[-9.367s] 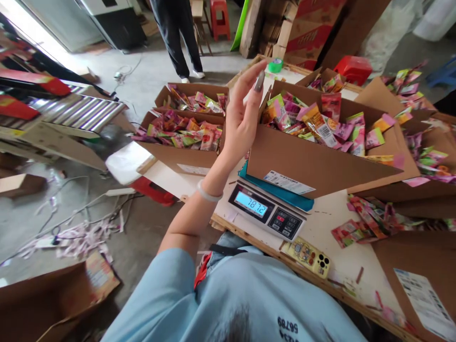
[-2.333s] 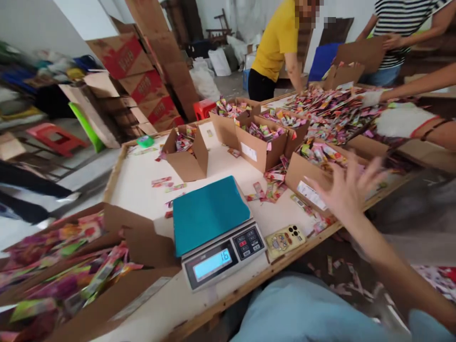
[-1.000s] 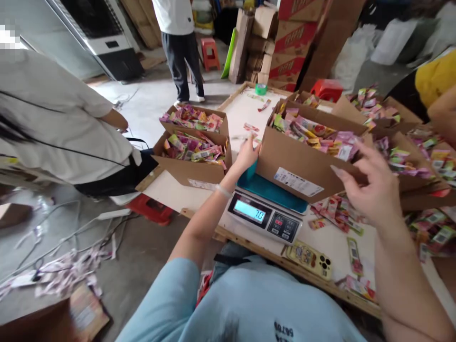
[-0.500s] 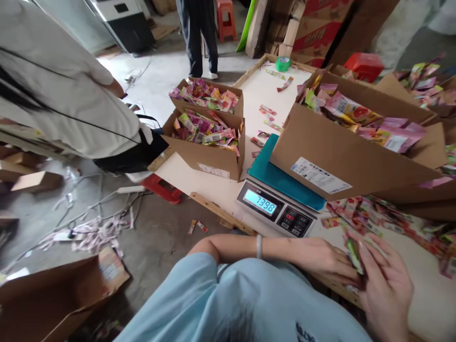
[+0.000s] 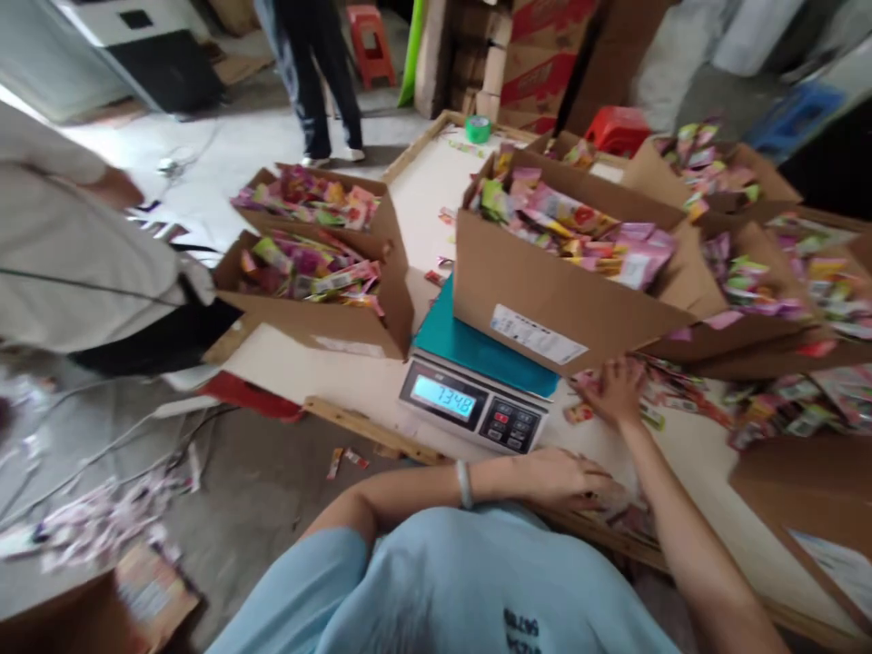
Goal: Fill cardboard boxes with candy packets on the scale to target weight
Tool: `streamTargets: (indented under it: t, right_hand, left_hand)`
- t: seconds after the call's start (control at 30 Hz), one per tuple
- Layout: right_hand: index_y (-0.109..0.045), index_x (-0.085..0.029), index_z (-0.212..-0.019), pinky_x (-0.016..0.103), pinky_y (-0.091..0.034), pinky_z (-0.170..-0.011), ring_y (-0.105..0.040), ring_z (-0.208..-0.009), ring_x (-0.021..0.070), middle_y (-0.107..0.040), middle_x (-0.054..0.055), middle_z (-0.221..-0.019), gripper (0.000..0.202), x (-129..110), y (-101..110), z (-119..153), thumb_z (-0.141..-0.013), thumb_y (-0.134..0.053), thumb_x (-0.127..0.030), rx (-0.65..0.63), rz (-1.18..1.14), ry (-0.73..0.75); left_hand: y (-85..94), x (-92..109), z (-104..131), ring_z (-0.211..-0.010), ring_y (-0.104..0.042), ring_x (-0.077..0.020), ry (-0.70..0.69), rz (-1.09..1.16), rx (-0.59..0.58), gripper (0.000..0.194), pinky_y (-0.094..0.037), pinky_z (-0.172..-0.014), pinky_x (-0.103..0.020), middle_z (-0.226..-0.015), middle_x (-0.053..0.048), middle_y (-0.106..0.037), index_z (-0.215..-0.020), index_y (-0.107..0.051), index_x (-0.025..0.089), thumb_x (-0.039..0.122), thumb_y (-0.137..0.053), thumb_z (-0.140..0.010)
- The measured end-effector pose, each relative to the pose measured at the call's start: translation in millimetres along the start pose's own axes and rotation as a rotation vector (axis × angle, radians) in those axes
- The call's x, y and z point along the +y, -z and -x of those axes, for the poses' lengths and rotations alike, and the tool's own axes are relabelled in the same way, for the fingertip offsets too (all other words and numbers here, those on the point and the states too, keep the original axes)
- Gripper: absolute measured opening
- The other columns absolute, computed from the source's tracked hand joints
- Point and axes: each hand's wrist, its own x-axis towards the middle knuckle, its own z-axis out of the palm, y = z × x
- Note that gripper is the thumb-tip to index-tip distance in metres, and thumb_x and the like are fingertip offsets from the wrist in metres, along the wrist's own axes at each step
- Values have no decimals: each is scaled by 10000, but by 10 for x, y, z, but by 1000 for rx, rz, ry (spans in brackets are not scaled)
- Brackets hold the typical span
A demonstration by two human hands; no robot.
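My left hand, with a pale band at the wrist, is at the table's front edge, its fingers curled together beside some packets; whatever is in it is hidden. Farther forward, my right hand reaches with spread fingers onto loose small packets right of the scale. The scale has a lit display and a teal plate. On the plate stands a large open carton, filled with colourful packets.
Two smaller filled cartons stand left of the scale. More filled cartons crowd the right side. Green tape lies at the table's far end. A person in pale clothing is at the left; another person's legs show behind.
My hands have separated: the right has left the small green packet it held by the left and moved forward onto the loose packets. The view has shifted right.
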Motion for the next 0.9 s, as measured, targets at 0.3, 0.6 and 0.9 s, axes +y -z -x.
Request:
streamTargets:
  t: [0.3,0.6,0.9]
  right_hand:
    - [-656,-133,-1356,563,-397,-1103,-421,-1304,349,-493,237,-1392,678,106,-161,139,-1039,-242,-567,-57,322,-150]
    - [-426,-346,-1615,685,-271,-1218,-117,-1569,480,-30,68,-1749,896,341,8,247,-827,-614,-730,-203,392,-28]
    - [-633,-197,-1354,488,-443,-1142,-435,-1374,298,-465,158,-1481,482,214,31,-61,-970,-575,-483,-91,176,-155]
  left_hand:
    - [270,-2,450,-1226,-723,-249,-36,54,242,370,-564,-1061,-354,-1330,-155,-747,-1389,-629,150,296,-517,-1068]
    - [274,55,570,-1179,-743,-235,-84,71,339,328,-581,-1024,-331,-1273,-155,-767,-1303,-680,142,289,-494,-1076]
    - [408,154,690,-1183,-741,-200,-57,79,423,316,-579,-1040,-305,-1283,-127,-771,-1298,-701,191,261,-487,-1077]
